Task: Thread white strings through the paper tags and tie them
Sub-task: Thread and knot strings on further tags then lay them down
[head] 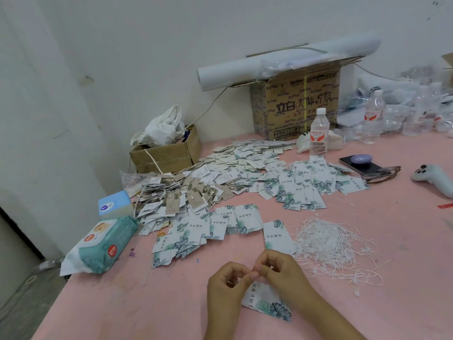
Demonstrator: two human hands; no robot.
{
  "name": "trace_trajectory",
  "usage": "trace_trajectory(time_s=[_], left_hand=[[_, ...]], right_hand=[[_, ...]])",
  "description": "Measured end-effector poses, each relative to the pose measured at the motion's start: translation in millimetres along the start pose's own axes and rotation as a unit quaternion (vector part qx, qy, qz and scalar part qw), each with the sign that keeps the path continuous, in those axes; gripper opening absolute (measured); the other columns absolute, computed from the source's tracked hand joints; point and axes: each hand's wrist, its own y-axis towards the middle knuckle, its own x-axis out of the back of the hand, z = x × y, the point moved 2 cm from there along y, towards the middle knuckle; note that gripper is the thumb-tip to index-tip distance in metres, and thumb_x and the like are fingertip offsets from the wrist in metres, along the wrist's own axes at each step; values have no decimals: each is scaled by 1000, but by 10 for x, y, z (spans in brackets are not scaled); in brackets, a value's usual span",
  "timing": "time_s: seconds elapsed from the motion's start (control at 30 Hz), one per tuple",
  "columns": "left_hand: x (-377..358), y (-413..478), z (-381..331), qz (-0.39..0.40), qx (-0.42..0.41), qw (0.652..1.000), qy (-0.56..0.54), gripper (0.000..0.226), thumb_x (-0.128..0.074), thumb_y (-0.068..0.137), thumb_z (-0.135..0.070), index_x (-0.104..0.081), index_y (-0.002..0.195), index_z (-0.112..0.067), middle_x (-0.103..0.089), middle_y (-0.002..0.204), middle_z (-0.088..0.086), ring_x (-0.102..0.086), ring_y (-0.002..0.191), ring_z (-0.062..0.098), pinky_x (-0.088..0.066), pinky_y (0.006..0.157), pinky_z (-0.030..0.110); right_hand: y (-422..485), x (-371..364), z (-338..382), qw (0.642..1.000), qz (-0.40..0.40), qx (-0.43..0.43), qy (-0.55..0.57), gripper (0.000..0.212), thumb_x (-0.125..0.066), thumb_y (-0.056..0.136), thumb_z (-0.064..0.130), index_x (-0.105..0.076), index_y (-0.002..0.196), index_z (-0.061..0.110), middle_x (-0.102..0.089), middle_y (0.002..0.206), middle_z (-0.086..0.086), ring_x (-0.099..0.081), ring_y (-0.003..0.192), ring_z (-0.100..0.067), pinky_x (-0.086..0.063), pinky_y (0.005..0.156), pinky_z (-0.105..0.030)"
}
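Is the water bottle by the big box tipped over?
No, the water bottle stands upright on the pink table, white cap on top.

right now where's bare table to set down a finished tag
Bare pink table lies between the wipes pack and the left hand, and right of the string pile. The tag heaps crowd the middle.

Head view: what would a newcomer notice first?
A sprawling heap of white paper tags with green leaf prints covers the middle of the pink table. Nearer, to the right, lies a tangled pile of thin white strings. At the near edge the left hand and right hand pinch together at the top of one such tag.
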Motion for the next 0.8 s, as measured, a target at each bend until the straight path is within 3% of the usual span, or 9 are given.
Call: trace_trajectory(time_s=[0.1, 0.43, 0.6, 0.7, 0.8], left_hand=[[-3, -6, -11, -2, -5, 1000, -2, 19, -83, 70, -5, -69, 61, -14, -58, 56, -1, -37, 54, 9, -32, 50, 17], [-1, -21, -27, 6, -15, 1000, 6, 12, -82, 73, -11, -73, 65, -16, -62, 61, 0, -37, 52, 7, -34, 52, 16], [2, -29, -56, 8, -10, 999, -31, 19, -77, 66, -33, -73, 68, -15, -63, 61, 1, -45, 54, 8, -37, 51, 16], [18, -21, -47, 19, -8, 998, -52, 13, -74, 68, -31, -71, 67, -19, -64, 62, 2, -53, 58, 10, -42, 56, 19], [57, 0, -32, 8, -3, 997, -73, 12, -72, 71, -28, -70, 70, -16, -63, 64, 3, -55, 63, 10, -43, 61, 22]], right_hand=[[-1, 2, 17, 1000, 1, 1, -5, 20, -71, 83, 8, -65, 67, 18, -60, 63, 3, -50, 66, -12, -42, 65, -25], [-15, -1, 31, 1000, -13, 9, 6, 18, -72, 82, 9, -66, 67, 15, -61, 63, 2, -51, 65, -11, -42, 66, -30], [-33, -19, 68, 998, -1, 40, -48, 8, -66, 87, 26, -69, 81, 23, -69, 79, 10, -57, 69, -5, -44, 67, -21], [-45, -22, 85, 998, 18, 40, -45, 31, -61, 84, 54, -71, 97, 27, -71, 96, 11, -64, 87, -13, -48, 79, -27], [-66, -26, 62, 998, 40, 47, -29, 57, -45, 82, 71, -69, 107, 26, -71, 99, 10, -62, 92, -3, -49, 79, -18]])
